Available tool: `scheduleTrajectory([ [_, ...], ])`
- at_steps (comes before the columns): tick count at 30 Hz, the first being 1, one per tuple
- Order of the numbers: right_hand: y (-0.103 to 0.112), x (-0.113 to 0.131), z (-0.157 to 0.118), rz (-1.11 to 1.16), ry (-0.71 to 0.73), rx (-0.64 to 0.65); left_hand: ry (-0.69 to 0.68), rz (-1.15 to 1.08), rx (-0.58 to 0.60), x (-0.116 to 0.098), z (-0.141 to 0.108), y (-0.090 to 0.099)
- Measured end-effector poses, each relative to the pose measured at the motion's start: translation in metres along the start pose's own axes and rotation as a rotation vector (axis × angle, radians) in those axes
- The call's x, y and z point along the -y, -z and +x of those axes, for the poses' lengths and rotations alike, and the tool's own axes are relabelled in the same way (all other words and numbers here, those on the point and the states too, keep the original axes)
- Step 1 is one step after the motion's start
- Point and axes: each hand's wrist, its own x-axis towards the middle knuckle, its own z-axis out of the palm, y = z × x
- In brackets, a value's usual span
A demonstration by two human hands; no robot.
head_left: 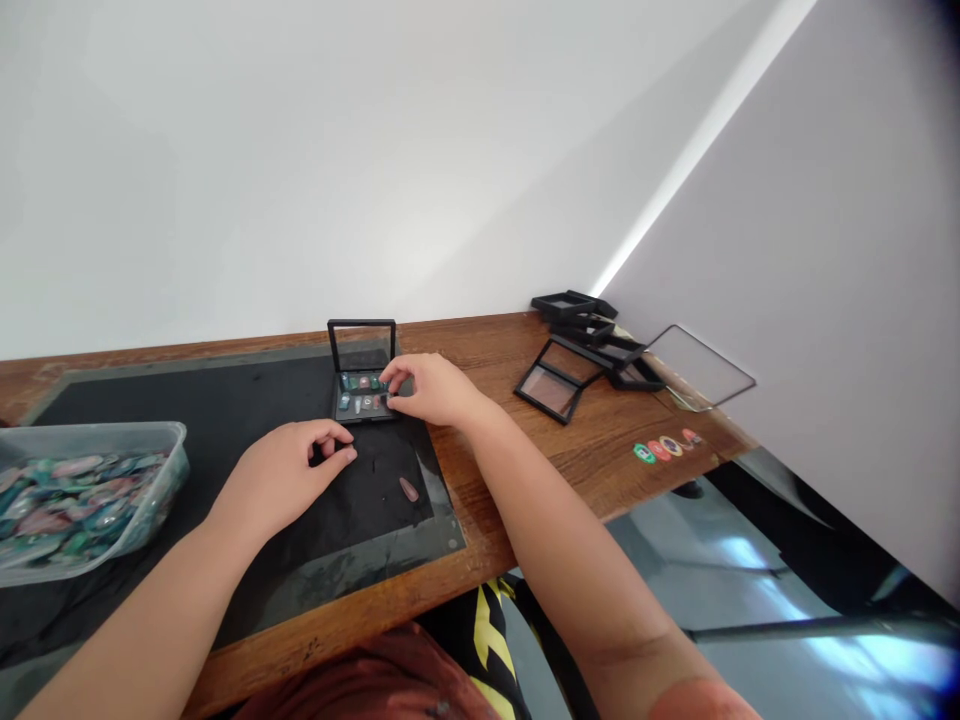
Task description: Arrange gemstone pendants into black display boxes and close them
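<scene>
A small black hinged case (365, 411) stands with its windowed lid (363, 345) raised. Inside it lie two rows of small glossy pieces (358, 404) in teal, white and pink. My right hand (431, 388) is at the case's right end, thumb and fingers bent together over the pieces there; what lies between the fingertips is too small to make out. Just in front of the case my left hand (300, 462) rests over the dark mat (300, 395), thumb and index finger apart, holding nothing. One pinkish, pointed oval piece (409, 489) lies alone on the mat.
At the left, a clear plastic tub (176, 450) holds many teal and pink glossy pieces. Several black frames (551, 385) are heaped at the back right by the wall, beside a thin wire-like frame (712, 405). Round stickers (670, 446) lie near the wooden table's (480, 350) right edge.
</scene>
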Motion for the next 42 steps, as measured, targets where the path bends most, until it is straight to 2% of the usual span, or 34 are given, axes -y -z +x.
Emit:
scheduleTrajectory([
  [9, -0.0013, 0.0003, 0.0002, 0.050, 0.019, 0.023, -0.025, 0.008, 0.009, 0.0014, -0.0006, -0.0007],
  [27, -0.0027, -0.0024, 0.0003, 0.079, 0.044, 0.047, -0.061, 0.044, 0.119, -0.0019, -0.0063, 0.0056],
  [42, -0.0026, -0.0014, -0.0002, 0.078, 0.053, 0.043, -0.054, -0.007, 0.085, 0.0005, -0.0040, 0.0040],
])
